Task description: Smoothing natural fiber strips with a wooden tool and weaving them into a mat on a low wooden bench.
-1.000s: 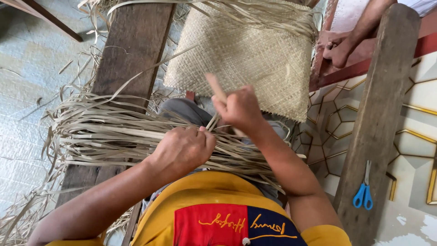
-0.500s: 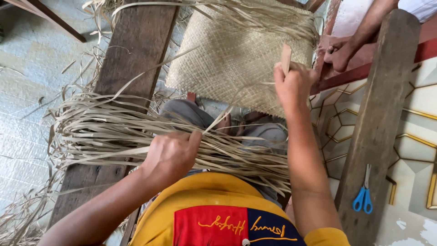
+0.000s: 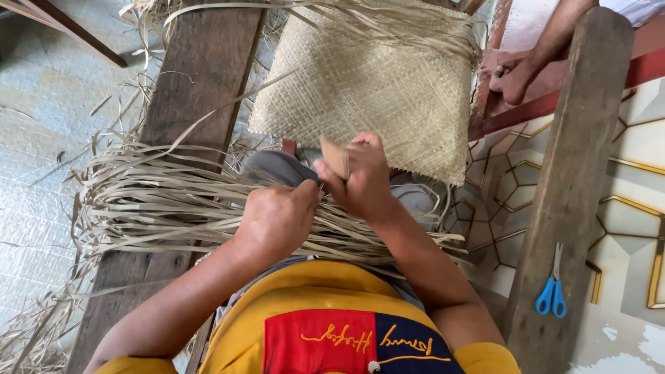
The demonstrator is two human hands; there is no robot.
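Note:
A bundle of long pale dried leaf strips (image 3: pixel 159 208) lies across my lap and over a dark wooden plank. My left hand (image 3: pixel 277 218) presses down on the bundle and grips strips at its middle. Right beside it, my right hand (image 3: pixel 360 176) is closed around a small flat wooden tool (image 3: pixel 336 156) held against the strips. Beyond my hands lies a woven straw mat (image 3: pixel 377 83) with loose strip ends at its far edge.
A wooden plank (image 3: pixel 201 62) runs along the left, another plank (image 3: pixel 575 173) on the right with blue-handled scissors (image 3: pixel 552 294) near its lower end. Another person's foot (image 3: pixel 512 73) rests at the top right. Patterned tile floor lies to the right, loose strips on the left.
My right hand swung out to the right over the mat's edge, drawing along a strip, and has come back next to my left hand on the bundle. The left hand stayed in place.

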